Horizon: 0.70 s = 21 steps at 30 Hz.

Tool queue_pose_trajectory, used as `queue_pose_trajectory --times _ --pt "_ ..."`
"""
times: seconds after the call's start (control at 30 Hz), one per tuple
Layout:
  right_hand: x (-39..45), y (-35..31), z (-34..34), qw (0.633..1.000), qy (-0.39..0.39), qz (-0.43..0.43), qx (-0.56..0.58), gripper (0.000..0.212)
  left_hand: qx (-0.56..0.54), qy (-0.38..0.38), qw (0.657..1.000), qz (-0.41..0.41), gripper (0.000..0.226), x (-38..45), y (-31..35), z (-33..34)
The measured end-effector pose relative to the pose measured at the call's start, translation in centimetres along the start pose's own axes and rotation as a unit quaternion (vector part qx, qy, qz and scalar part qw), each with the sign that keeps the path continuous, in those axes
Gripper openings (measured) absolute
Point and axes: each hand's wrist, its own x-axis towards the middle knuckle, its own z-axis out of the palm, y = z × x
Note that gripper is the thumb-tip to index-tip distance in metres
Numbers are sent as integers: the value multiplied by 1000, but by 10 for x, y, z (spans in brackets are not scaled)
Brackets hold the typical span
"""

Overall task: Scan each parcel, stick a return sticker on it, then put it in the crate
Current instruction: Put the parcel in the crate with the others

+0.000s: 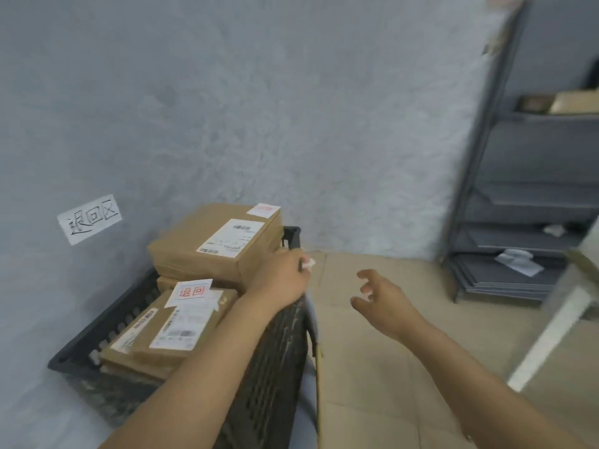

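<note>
My hands over the black crate (pixel 107 322) of parcels.

My left hand (pixel 285 270) pinches a small white scrap (pixel 309 264) just beside the top parcel (pixel 214 241); my right hand (pixel 379 296) hangs loose, empty.

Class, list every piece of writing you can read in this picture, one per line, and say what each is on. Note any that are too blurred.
"退回区": paper sign on the wall.
"退回": red-print sticker on the front parcel in the crate.
Red sticker on the top parcel: too blurred.
Shipping labels: barcodes and print too small to read.
</note>
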Motion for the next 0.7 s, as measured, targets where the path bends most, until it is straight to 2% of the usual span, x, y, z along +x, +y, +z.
queue_pose_trajectory --times 0.37,0.7 --pt "-123 221 -202 986 116 116 -34 43 -41 -101 985 131 27 3 259 190" --pt "-185 348 -308 961 192 200 -14 36 -49 -179 956 229 26 10 429 291"
